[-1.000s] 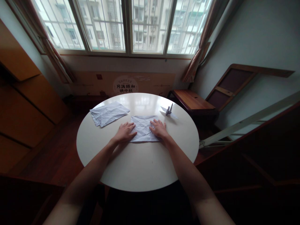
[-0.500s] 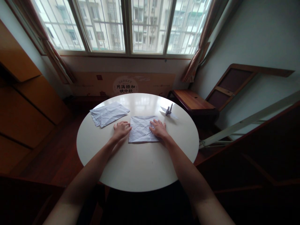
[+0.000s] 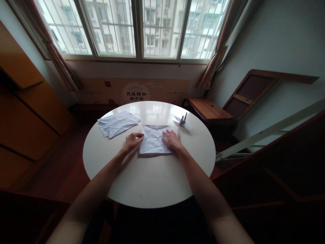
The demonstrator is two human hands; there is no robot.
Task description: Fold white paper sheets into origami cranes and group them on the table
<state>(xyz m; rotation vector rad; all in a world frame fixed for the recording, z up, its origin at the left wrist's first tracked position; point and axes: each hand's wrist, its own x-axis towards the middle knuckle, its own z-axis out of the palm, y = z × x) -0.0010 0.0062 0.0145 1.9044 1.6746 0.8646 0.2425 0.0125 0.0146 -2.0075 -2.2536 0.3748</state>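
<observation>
A creased white paper sheet (image 3: 153, 140) lies on the round white table (image 3: 149, 179) in front of me. My left hand (image 3: 132, 141) pinches the sheet's far left corner and lifts that edge a little off the table. My right hand (image 3: 172, 140) lies flat with fingers spread on the sheet's right side, pressing it down. A folded paper crane (image 3: 183, 119) stands on the table beyond my right hand.
A stack of creased white sheets (image 3: 117, 122) lies at the table's far left. A wooden bench (image 3: 209, 110) and a leaning wooden frame (image 3: 250, 93) stand to the right. Wooden cabinets (image 3: 27, 112) line the left. A printed cardboard panel (image 3: 135, 90) leans under the window.
My left hand slid off the sheet to its left edge, then closed on the far left corner and raised it. My right hand stayed put.
</observation>
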